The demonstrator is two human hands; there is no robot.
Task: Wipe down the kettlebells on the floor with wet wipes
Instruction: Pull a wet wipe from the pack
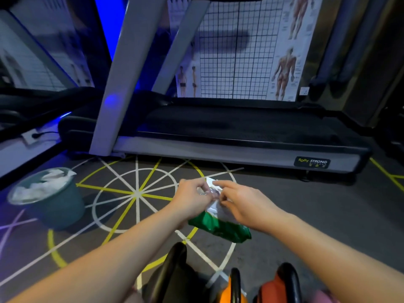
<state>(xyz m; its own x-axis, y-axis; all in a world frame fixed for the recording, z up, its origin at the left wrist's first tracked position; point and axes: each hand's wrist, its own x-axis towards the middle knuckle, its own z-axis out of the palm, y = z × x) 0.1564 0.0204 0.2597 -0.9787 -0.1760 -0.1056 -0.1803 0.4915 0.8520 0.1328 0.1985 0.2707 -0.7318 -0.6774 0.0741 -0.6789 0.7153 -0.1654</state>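
Two-handed hold on green wet-wipe pack, mid-scene above the floor, pinched at its white top by left hand and right hand. Kettlebells near, on floor. Bin of wipes left.

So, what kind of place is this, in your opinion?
Most likely a gym. A treadmill stands ahead, muscle anatomy posters hang on the wall behind it, and kettlebells stand in the foreground.
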